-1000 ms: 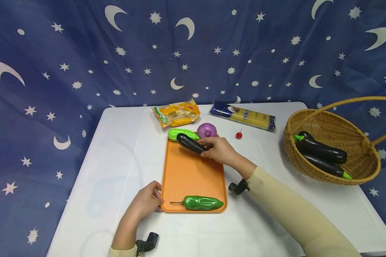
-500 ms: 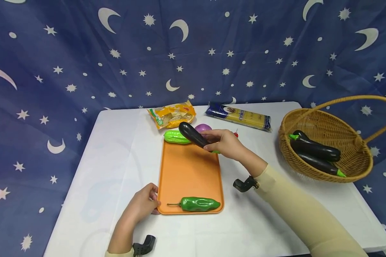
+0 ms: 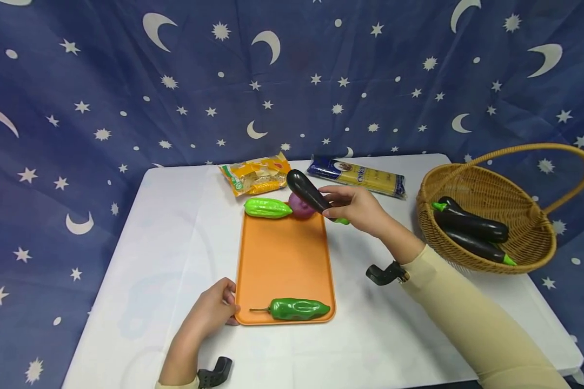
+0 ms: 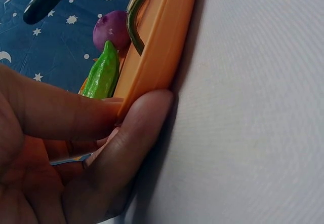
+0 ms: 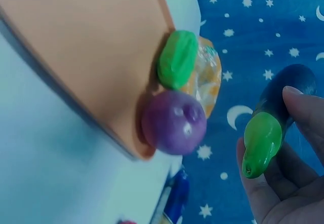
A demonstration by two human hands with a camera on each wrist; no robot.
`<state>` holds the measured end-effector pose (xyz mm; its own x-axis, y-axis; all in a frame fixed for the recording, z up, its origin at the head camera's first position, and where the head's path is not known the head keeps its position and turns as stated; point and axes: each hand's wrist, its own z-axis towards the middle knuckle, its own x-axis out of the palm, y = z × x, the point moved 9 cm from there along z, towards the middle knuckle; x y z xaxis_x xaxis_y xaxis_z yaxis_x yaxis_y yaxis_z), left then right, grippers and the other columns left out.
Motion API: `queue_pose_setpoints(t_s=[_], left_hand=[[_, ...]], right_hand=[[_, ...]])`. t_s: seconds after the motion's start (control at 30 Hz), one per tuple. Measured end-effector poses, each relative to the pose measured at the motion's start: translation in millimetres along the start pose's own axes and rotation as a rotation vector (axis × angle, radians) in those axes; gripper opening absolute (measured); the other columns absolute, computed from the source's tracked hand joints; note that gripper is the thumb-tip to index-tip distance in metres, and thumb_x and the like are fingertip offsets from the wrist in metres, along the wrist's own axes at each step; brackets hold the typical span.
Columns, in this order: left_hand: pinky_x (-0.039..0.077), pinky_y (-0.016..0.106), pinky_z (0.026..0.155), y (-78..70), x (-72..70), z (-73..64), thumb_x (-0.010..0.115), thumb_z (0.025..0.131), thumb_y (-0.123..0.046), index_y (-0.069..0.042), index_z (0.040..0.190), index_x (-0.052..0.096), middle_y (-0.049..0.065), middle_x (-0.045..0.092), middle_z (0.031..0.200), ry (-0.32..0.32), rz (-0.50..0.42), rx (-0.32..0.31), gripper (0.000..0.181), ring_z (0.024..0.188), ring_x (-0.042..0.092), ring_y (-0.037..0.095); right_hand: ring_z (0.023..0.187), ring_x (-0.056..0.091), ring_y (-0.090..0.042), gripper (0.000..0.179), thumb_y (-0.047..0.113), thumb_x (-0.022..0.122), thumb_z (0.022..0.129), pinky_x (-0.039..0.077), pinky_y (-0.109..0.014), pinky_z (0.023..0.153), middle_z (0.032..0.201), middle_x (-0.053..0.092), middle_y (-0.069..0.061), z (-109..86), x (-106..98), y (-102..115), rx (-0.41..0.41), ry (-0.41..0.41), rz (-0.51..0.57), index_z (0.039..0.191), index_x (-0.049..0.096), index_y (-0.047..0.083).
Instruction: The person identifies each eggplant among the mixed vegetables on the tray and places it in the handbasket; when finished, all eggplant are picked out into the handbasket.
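My right hand (image 3: 362, 209) holds a black eggplant (image 3: 305, 189) above the far right corner of the orange tray (image 3: 284, 259); its green stem end (image 5: 262, 140) faces the right wrist camera. My left hand (image 3: 213, 304) pinches the tray's near left rim, thumb and finger on either side of the edge in the left wrist view. At the tray's far end lie a light green ridged vegetable (image 3: 267, 208) and a purple onion (image 3: 302, 207), partly behind the eggplant in the head view. A dark green pepper (image 3: 297, 309) lies along the near end.
A wicker basket (image 3: 430, 237) with black eggplants (image 3: 472, 226) stands at the right. Behind the tray lie an orange food packet (image 3: 255, 174) and a pasta packet (image 3: 357, 175). A small red item (image 5: 126, 222) shows at the right wrist view's lower edge.
My right hand has lifted the eggplant off the far end of the tray and moved it up and to the right. The left hand stays on the tray rim.
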<state>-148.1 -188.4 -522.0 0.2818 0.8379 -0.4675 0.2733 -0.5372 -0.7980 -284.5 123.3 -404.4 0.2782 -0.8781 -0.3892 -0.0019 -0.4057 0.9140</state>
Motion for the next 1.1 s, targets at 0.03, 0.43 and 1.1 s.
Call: queue_pose_setpoints(t_s=[0.03,0.43,1.1], left_hand=[[0.060,0.031,0.051,-0.4,0.0,-0.2,0.066,0.086,0.012,0.002,0.113,0.054,0.011,0.051,0.087,0.001,0.001,-0.001,0.032,0.060,0.063,0.021],[0.060,0.031,0.051,-2.3,-0.8,-1.1,0.067,0.085,0.013,0.003,0.114,0.053,0.011,0.053,0.087,0.007,0.012,-0.014,0.034,0.059,0.064,0.020],[0.061,0.032,0.053,-1.3,1.2,-1.0,0.067,0.086,0.012,0.003,0.114,0.053,0.012,0.052,0.088,0.019,0.011,-0.029,0.033,0.061,0.064,0.021]], right_hand=[[0.105,0.067,-0.026,0.053,0.006,0.080,0.085,0.062,-0.033,0.081,0.121,0.069,-0.012,-1.3,-3.8,-0.2,0.002,-0.005,0.003,0.135,0.065,0.015],[0.110,0.067,-0.029,0.057,0.009,0.080,0.086,0.061,-0.031,0.084,0.126,0.067,-0.016,-21.6,-48.1,1.0,-0.006,-0.063,0.005,0.140,0.060,0.012],[0.113,0.063,-0.024,0.058,0.017,0.082,0.086,0.058,-0.025,0.082,0.127,0.066,-0.013,-62.2,-117.5,-9.7,0.095,-0.217,-0.065,0.140,0.061,0.021]])
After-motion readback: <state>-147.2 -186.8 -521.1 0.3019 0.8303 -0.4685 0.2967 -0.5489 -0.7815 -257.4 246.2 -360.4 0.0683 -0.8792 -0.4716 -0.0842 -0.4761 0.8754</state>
